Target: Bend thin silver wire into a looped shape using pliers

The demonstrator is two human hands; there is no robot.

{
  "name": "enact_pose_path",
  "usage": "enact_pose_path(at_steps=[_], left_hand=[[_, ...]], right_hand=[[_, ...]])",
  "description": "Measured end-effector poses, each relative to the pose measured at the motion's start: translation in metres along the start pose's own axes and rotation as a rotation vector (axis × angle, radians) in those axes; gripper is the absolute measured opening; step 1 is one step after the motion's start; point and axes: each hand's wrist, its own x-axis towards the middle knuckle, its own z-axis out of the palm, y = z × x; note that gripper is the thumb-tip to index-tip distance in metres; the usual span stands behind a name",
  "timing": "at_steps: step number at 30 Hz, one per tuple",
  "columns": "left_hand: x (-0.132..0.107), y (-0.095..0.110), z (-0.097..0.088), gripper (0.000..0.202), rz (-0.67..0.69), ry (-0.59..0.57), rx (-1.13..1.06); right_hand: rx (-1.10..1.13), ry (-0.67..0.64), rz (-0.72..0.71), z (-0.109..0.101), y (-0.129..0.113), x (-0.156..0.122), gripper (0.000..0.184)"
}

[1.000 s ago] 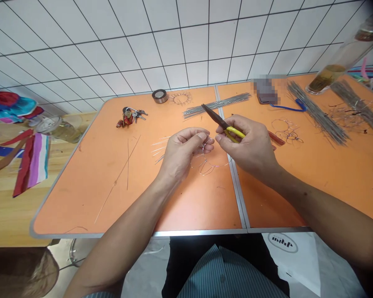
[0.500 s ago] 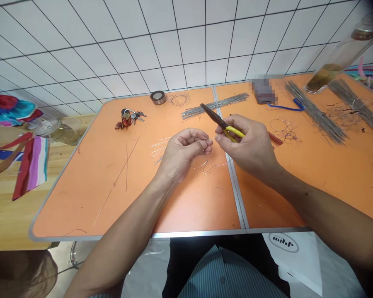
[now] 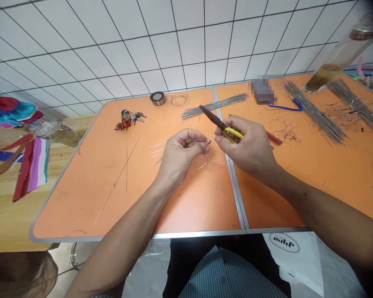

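Above the middle of the orange table (image 3: 186,207), my left hand (image 3: 186,151) pinches a thin wire (image 3: 209,167) bent into several loops. The loops hang below its fingertips, and a short wire end sticks out toward the right. My right hand (image 3: 248,142) grips needle-nose pliers (image 3: 216,118) with yellow handles; the dark jaws point up and to the left, apart from the wire. One red grip (image 3: 274,138) shows past the right hand's far side. Straight wire pieces (image 3: 158,150) lie partly behind the left hand.
Wire bundles (image 3: 317,114) lie at the back right, near a glass bottle (image 3: 326,74). Farther left are more straight wires (image 3: 214,106), a tape roll (image 3: 158,98) and keys (image 3: 133,118). Long thin wires (image 3: 114,185) cross on the left. A tiled wall (image 3: 189,45) borders the table's back.
The left fingers have shifted slightly on the wire, and a short end now shows at their tips. The hanging loops have moved a little right. The right hand and pliers are almost still.
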Motion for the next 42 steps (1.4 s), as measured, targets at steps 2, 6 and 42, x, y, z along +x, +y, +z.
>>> enact_pose_path(at_steps=[2, 6, 42], left_hand=[[0.0, -0.002, -0.001, 0.013, 0.011, 0.016, -0.001], [0.001, -0.003, -0.001, 0.015, 0.035, 0.059, 0.014], [-0.008, 0.001, 0.009, 0.024, 0.033, 0.132, 0.009]], right_hand=[[0.003, -0.004, 0.002, 0.0, 0.001, 0.0, 0.004], [0.017, -0.025, 0.01, 0.0, 0.0, 0.0, 0.004], [-0.018, -0.016, 0.026, 0.0, 0.003, -0.001, 0.004]])
